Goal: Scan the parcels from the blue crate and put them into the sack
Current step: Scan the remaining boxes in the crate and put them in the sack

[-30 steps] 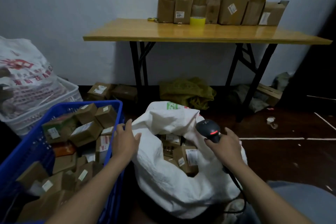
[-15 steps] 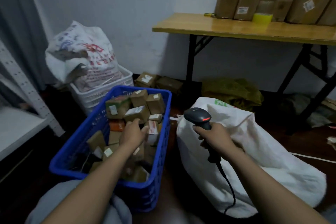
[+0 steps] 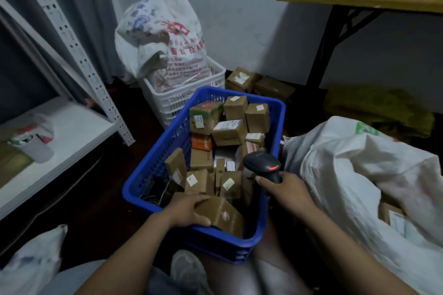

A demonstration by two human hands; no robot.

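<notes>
Down on the floor in front of the person, the blue plastic lattice crate (image 3: 153,170) is sitting heaped with small brown cardboard parcels (image 3: 229,129), so to my eye the job is running somewhere mid-course, with a good deal waiting. The left hand (image 3: 187,211) is reaching into the crate's near corner, its fingers curling round one brown cardboard box (image 3: 224,218) that is lying tilted against the near wall, not yet lifted clear or scanned. The right hand (image 3: 284,193) is gripping the single black handheld barcode scanner (image 3: 262,166), fingers wrapped about its handle, its red light glowing above the crate's right side. I am counting about fifteen parcels showing in the crate, more likely buried. Just beside it on the right, the one white woven sack (image 3: 359,175) is gaping open, and I am making out only one box corner (image 3: 389,214) inside, its folds hiding the rest.
</notes>
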